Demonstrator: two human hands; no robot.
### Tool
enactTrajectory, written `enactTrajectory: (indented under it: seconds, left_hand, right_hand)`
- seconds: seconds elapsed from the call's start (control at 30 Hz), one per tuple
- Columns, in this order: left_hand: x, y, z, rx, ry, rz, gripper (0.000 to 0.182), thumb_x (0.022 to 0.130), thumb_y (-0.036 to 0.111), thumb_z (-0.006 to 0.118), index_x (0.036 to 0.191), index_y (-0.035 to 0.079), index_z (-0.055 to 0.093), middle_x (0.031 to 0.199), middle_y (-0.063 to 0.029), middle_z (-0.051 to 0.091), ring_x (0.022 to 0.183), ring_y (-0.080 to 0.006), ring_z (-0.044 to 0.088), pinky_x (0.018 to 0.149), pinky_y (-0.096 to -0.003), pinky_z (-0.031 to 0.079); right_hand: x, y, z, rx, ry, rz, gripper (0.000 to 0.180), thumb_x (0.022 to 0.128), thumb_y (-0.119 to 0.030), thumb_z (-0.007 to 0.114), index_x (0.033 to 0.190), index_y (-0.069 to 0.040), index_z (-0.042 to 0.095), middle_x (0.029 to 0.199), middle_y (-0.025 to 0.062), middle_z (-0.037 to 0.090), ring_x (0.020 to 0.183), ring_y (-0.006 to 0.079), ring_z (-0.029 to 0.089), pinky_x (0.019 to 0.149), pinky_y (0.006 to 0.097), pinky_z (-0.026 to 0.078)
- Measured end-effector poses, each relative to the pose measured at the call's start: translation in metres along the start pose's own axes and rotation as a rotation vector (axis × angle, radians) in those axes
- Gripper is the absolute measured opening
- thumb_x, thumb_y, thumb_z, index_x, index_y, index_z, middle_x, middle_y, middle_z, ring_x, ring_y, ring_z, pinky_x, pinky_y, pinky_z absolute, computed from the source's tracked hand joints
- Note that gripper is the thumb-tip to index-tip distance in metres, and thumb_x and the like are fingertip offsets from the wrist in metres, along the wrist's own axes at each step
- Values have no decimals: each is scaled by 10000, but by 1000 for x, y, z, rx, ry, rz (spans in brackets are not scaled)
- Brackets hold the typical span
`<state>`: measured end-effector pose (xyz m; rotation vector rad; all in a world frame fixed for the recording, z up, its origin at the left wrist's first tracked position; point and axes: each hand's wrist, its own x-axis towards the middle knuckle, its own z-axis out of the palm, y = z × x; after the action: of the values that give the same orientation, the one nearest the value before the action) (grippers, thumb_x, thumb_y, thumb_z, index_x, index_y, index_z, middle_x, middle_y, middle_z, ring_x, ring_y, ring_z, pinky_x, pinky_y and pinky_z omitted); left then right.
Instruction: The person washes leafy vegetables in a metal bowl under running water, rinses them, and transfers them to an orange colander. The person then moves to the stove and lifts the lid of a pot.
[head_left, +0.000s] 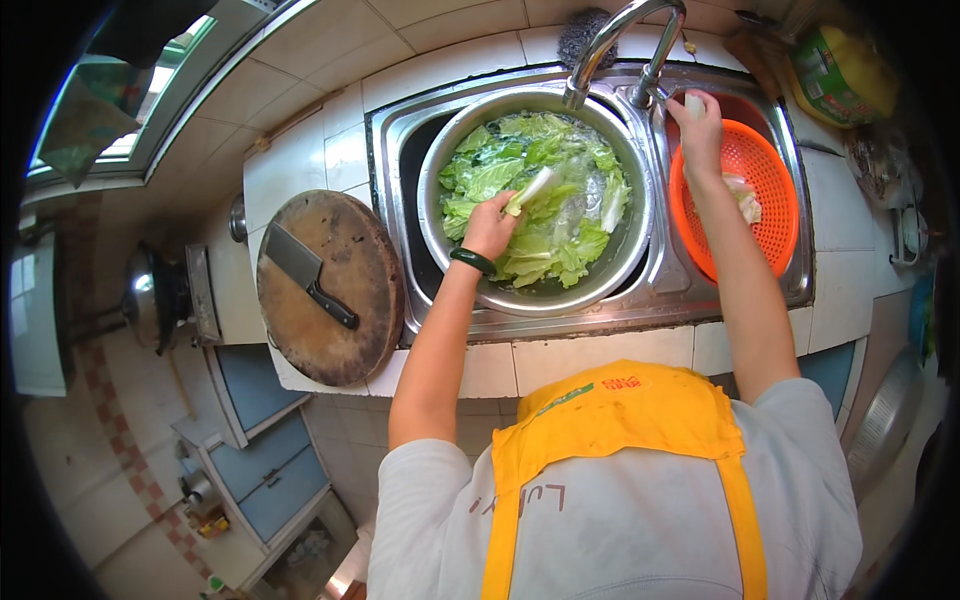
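Observation:
My left hand, with a dark green bangle at the wrist, holds a cabbage leaf with a white stem over a large metal basin. The basin sits in the left sink bowl, with water and many green leaves in it. Up at the right, my right hand is by the faucet's handle, with a small pale piece at its fingers; the exact grip is unclear. Below that hand, an orange plastic colander in the right bowl holds some pale leaf pieces.
The chrome faucet arches over the basin's back rim. Left of the sink, a cleaver lies on a round wooden chopping board. A steel-wool scourer sits behind the sink; a yellow plastic jug stands at back right.

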<state>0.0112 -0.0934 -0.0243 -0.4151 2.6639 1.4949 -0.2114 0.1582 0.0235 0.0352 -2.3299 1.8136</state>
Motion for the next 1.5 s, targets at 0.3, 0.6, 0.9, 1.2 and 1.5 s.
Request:
enactTrajectory:
  seconds: [0.3, 0.6, 0.9, 1.2, 1.5]
  left_hand:
    - [-9, 53, -21, -764, -193, -81, 291, 849, 132, 598, 1111, 10, 561, 912, -5, 607, 750, -70, 564, 660, -217, 466]
    - [-10, 59, -7, -785, -332, -206, 318, 894, 228, 538, 1126, 11, 538, 990, -40, 589, 904, -105, 541, 794, -248, 436]
    - [3, 56, -12, -592, -318, -75, 289, 910, 199, 499, 1139, 26, 538, 1041, -22, 582, 944, -88, 507, 841, -242, 396]
    - [12, 56, 6, -515, -232, 155, 299, 947, 244, 435, 1146, 28, 494, 1005, -5, 542, 892, -69, 476, 800, -234, 397]
    - [12, 56, 1, -550, -224, 20, 309, 955, 303, 403, 1075, 39, 512, 931, -14, 534, 793, -80, 499, 714, -226, 409]
  right_hand:
    - [-109, -41, 47, 383, -853, 607, 179, 768, -250, 682, 810, -95, 603, 635, -55, 496, 502, 38, 378, 447, 192, 286]
    - [-111, -48, 77, 308, -878, 564, 204, 742, -255, 683, 787, -85, 579, 632, -36, 501, 503, 52, 391, 446, 195, 295]
    - [-109, -41, 77, 472, -902, 632, 158, 773, -238, 595, 797, -83, 574, 654, -18, 509, 531, 57, 416, 464, 186, 322]
    - [-109, -56, 73, 436, -854, 500, 198, 777, -253, 654, 861, -96, 569, 665, -51, 507, 549, 33, 423, 474, 176, 308]
    - [-101, -64, 73, 314, -914, 330, 186, 755, -219, 678, 823, -76, 580, 705, -18, 557, 611, 58, 499, 538, 202, 390]
